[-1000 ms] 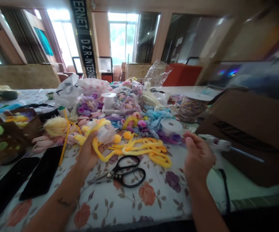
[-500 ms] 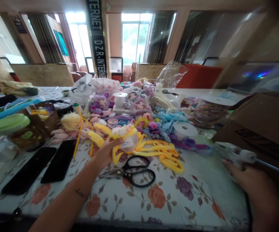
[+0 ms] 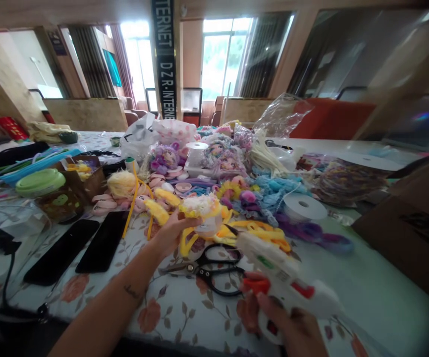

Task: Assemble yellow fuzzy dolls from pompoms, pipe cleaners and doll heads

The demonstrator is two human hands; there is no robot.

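My left hand [image 3: 170, 233] is closed around a small doll with yellow fuzzy hair and a white fluffy top [image 3: 199, 210], held just above the table. My right hand [image 3: 277, 317] grips a white glue gun [image 3: 281, 277] with an orange trigger. The gun's nozzle points up and left toward the doll. Black scissors [image 3: 214, 270] lie on the flowered tablecloth between my two hands. Yellow fuzzy pipe cleaners [image 3: 262, 233] lie just behind the gun's tip.
A heap of doll heads, yarn and ribbon spools [image 3: 303, 206] fills the table's middle. Two black phones [image 3: 82, 248] lie at the left, near a green lid [image 3: 38, 181] and a black cable [image 3: 6, 258]. A cardboard box [image 3: 411, 218] stands at the right.
My right hand has taken hold of the glue gun from the right side and brought it to the middle, nozzle toward the doll. My left hand still holds the doll.
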